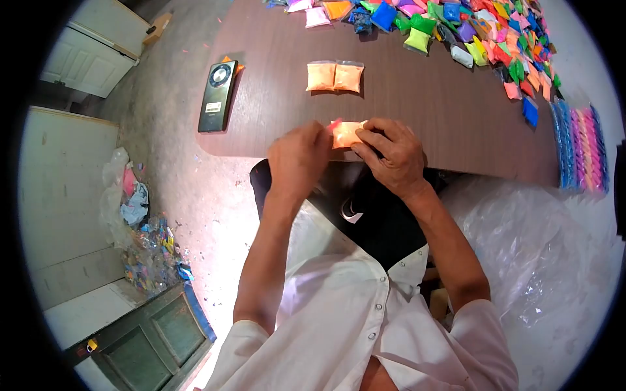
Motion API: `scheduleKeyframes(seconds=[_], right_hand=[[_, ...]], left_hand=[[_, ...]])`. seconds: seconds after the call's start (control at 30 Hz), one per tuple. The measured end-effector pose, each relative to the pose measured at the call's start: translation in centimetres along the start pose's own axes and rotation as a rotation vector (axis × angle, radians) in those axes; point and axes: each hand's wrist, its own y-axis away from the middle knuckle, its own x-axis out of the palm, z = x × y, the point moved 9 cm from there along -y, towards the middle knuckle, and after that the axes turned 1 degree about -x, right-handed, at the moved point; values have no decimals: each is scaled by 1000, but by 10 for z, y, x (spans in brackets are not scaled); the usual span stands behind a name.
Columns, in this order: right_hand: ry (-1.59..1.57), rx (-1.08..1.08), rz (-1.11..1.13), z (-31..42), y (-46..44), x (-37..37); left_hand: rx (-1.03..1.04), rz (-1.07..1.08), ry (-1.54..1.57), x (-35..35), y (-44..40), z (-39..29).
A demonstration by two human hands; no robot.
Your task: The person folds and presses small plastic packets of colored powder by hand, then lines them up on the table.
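Note:
A small clear packet of light orange stuff (344, 135) is at the table's front edge, between my two hands. My right hand (394, 155) pinches its right end between thumb and fingers. At the packet's left end, my left hand (298, 159) is closed and slightly blurred, its fingertips turned away from view. A small pinkish-red bit (335, 124) shows beside those fingertips; whether they grip it is unclear. Farther back, two similar orange packets, a left one (320, 77) and a right one (349, 77), lie side by side on the brown table (267, 98).
A dark phone (218, 96) lies at the table's left edge, over something orange. Many colourful small packets (417, 40) are heaped at the back right. Bundled coloured strips (579, 146) and clear plastic sheeting (521, 241) are to the right. Plastic litter (153, 254) covers floor at left.

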Motion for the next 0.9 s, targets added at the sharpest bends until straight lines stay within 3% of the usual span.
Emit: scheduleKeyframes(seconds=[0.23, 0.43, 0.67, 0.9], right_hand=[[-9, 50, 7, -9, 3, 0], [161, 24, 93, 20, -2, 5], [242, 89, 254, 19, 17, 28], [186, 65, 240, 22, 18, 28]], left_hand=[[-181, -79, -4, -31, 5, 50], [-71, -245, 18, -41, -11, 64], [-83, -290, 112, -35, -15, 81], [-169, -281, 173, -35, -13, 86]])
